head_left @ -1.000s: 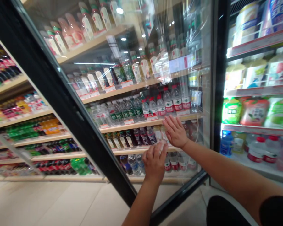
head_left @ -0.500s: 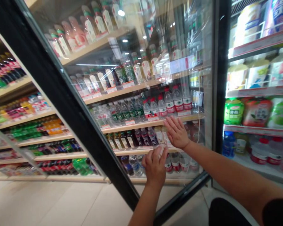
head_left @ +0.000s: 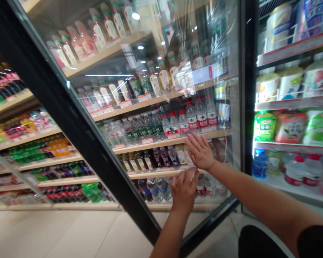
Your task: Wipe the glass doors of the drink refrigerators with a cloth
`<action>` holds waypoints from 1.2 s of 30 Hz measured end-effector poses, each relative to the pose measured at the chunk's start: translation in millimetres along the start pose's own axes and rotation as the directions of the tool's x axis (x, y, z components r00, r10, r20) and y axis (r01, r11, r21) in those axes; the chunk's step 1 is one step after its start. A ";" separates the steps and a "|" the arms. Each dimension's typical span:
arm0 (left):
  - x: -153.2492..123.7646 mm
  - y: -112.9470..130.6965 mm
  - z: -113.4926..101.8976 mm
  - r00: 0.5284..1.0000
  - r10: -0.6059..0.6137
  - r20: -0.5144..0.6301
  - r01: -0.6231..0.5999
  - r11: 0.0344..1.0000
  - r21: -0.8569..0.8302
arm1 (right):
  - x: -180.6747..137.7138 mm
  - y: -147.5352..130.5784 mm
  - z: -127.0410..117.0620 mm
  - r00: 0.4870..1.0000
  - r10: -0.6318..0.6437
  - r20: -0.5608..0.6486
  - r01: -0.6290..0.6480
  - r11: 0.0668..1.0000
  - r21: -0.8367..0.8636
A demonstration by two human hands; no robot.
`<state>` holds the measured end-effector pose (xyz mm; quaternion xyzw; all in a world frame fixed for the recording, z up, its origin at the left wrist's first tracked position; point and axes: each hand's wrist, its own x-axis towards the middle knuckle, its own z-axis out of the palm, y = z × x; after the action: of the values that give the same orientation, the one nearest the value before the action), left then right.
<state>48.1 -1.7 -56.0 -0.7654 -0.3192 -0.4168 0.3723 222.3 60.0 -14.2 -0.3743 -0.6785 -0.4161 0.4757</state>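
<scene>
A glass door [head_left: 98,157] with a black frame stands tilted across my view. My right hand [head_left: 201,152] lies flat against its pane with the fingers stretched out. Just below and to the left, my left hand [head_left: 184,190] has its fingers bent against the same pane. Under those fingertips is a crumpled white wipe, nearly hidden by the hand now; only a pale bit shows near the fingertips. Behind the glass, red-capped water bottles [head_left: 192,116] stand on a shelf close above my right hand.
Right of the door are lit cooler shelves [head_left: 293,145] with pouches, jugs and bottles. Wooden shelves [head_left: 51,157] of soft drinks run along the left. Pale floor tiles [head_left: 78,233] lie below. The door's lower frame bar [head_left: 210,224] crosses near my knee [head_left: 258,242].
My left hand has slid right along the glass, closer to my right hand, and the wipe is now mostly covered. My right hand stays on the pane. The view has shifted slightly.
</scene>
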 end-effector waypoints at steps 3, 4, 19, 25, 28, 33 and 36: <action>5.1 2.0 0.8 0.999 0.037 0.036 -0.036 0.999 -0.033 | -0.5 0.3 0.4 1.000 0.009 -0.004 -0.009 1.000 0.008; 13.2 -1.4 -2.4 1.000 0.002 -0.003 -0.002 1.000 -0.029 | -0.4 0.3 0.4 1.000 0.010 -0.010 -0.010 1.000 0.009; 47.1 -27.7 -24.3 0.978 -0.117 -0.176 0.138 0.984 0.116 | 0.7 0.8 -1.1 1.000 -0.011 -0.014 0.011 1.000 0.008; 41.2 -20.3 -21.6 0.986 -0.101 -0.136 0.115 0.988 0.100 | 1.8 0.3 -1.1 1.000 -0.008 -0.020 0.008 1.000 0.003; 43.9 -19.1 -19.0 0.987 -0.090 -0.135 0.104 0.990 0.100 | 1.2 1.3 -0.7 1.000 -0.012 -0.022 0.012 1.000 0.006; 87.4 -40.0 -29.6 0.923 -0.215 -0.321 0.275 0.949 0.156 | 1.0 1.5 -1.8 0.999 -0.033 -0.004 0.033 0.999 -0.008; 83.7 -37.1 -27.6 0.935 -0.211 -0.286 0.260 0.954 0.145 | 1.1 0.7 -1.5 0.999 -0.040 0.007 0.041 0.999 -0.030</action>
<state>45.0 9.4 38.8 -0.6210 -0.3924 -0.5273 0.4270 223.1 59.0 -12.7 -0.3687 -0.6811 -0.4346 0.4596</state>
